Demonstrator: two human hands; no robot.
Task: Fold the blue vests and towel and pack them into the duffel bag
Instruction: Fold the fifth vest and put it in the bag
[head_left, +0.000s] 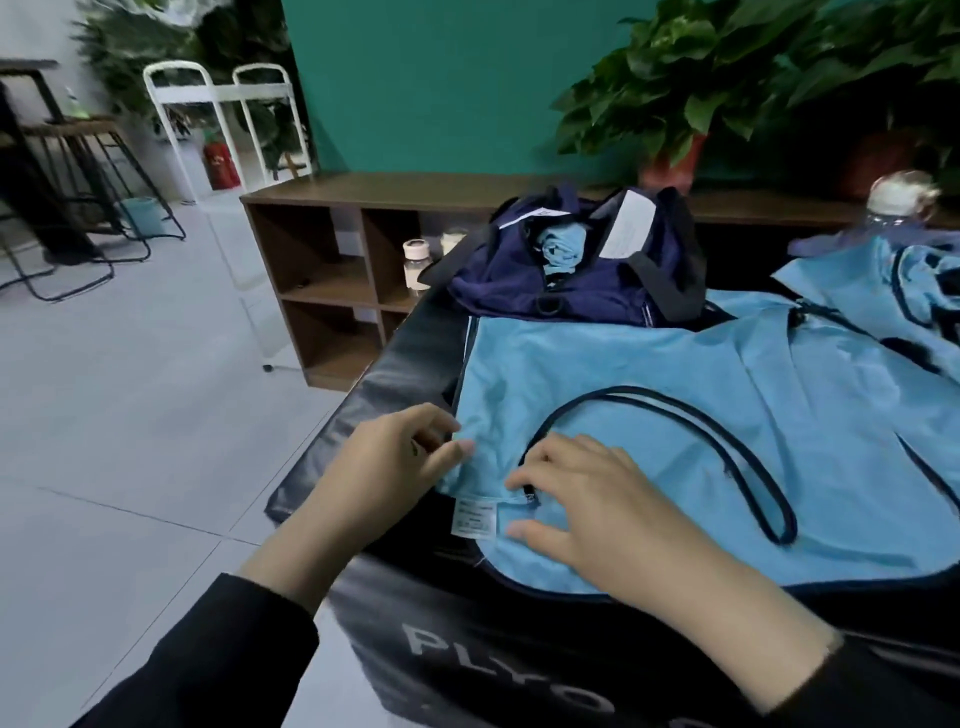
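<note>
Blue and thin, the vest (649, 395) lies spread flat on the black counter (405, 364) just in front of the bag (519, 280), dark piping looping round its arm opening and a small white label (474, 518) at its near left edge. You can see a few soft creases near that edge; the rest lies smooth. A second vest (872, 280) sits bunched to the right of the bag, near a clear bottle (901, 202).

The bag is navy with dark straps, standing open at the counter's far side, and a rolled blue piece (560, 248) pokes up from its mouth. What else is inside you cannot tell. A white tag (628, 223) shows on its raised flap.

Your left hand (387, 462) is at the vest's left edge, nearer you than the bag, thumb and curled fingers pinching the cloth. Your right hand (597, 509) rests on the vest just beside the label, fingers spread and lightly bent, pressing the cloth down without gripping it.

Left of the bag, a brown shelf (311, 249) holds two small jars (415, 267).
</note>
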